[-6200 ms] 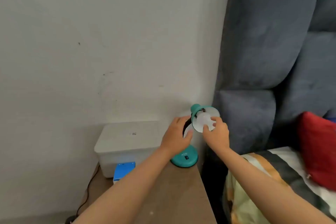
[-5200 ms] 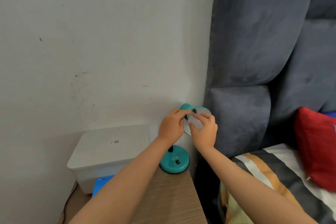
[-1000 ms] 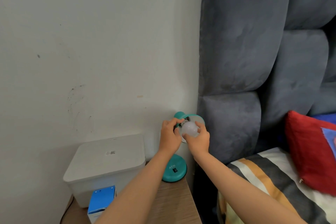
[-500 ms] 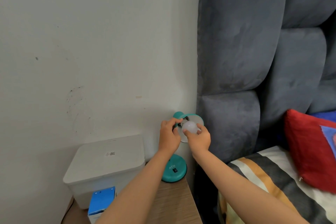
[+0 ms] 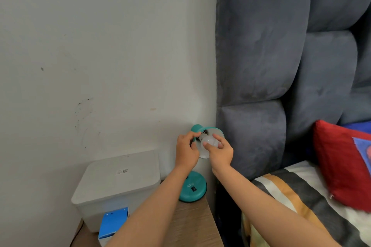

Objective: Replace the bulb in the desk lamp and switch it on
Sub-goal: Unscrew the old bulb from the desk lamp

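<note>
A small teal desk lamp stands at the back right corner of a wooden bedside table, its round base [image 5: 193, 187] carrying a black switch. The teal shade [image 5: 215, 132] tilts toward me. My left hand [image 5: 186, 151] grips the shade's left rim and neck. My right hand [image 5: 220, 151] pinches a white bulb [image 5: 209, 142] with thumb and fingers. The bulb sits inside the shade with its base at the socket, where some thread shows. The lamp is unlit.
A white lidded plastic box [image 5: 118, 182] stands on the table [image 5: 192, 224] left of the lamp, with a blue carton [image 5: 113, 220] in front of it. A grey padded headboard [image 5: 281, 66] and a bed with a striped cover [image 5: 297, 196] and red pillow [image 5: 345, 164] lie right.
Both hands have stayed on the lamp head. My right hand's fingers have shifted round the bulb, and more of the bulb's neck now shows at the socket.
</note>
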A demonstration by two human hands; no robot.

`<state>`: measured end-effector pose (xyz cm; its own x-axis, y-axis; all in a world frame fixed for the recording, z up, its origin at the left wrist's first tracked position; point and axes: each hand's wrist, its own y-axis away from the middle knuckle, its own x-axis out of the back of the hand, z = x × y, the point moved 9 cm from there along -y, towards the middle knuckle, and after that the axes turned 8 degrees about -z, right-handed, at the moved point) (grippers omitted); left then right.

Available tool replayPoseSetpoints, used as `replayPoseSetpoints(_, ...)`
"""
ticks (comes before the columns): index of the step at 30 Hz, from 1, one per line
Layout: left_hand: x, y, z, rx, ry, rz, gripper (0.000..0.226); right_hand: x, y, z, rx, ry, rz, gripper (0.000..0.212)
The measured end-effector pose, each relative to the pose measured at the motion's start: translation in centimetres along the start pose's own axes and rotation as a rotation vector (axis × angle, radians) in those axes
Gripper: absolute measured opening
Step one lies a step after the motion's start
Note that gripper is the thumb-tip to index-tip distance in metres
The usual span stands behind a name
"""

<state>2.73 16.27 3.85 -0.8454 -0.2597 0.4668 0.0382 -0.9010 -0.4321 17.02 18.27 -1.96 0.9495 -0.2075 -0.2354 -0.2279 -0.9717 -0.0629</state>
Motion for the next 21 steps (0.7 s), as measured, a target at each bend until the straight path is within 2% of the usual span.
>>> replayPoseSetpoints(2, 0.0, 0.0, -0.1, 0.003, 0.002, 0.003, 0.038, 0.3, 0.0, 0.2, -0.04, 0.036, 0.012, 0.056)
replayPoseSetpoints(4, 0.0, 0.0, -0.1, 0.002, 0.003, 0.008, 0.037, 0.6, 0.1, 0.1, -0.061, 0.099, 0.02, 0.062)
replayPoseSetpoints(9, 0.1, 0.1, 0.2, -0.008, 0.0, 0.02, 0.037, 0.0, 0.1, -0.1, -0.037, 0.185, -0.047, 0.054)
replayPoseSetpoints(12, 0.2, 0.2, 0.3, -0.002, 0.011, 0.017, 0.04, 0.2, 0.3, -0.3, -0.015, 0.218, -0.063, 0.057)
replayPoseSetpoints(18, 0.5, 2.4, 0.7, -0.031, -0.007, -0.131, 0.043, 1.0, 2.6, -1.2, 0.059, 0.244, -0.103, 0.053)
replayPoseSetpoints(21, 1.8, 5.2, 0.6, -0.031, -0.004, -0.131, 0.044, 0.8, 5.1, -1.1, 0.11, 0.27, -0.145, 0.046)
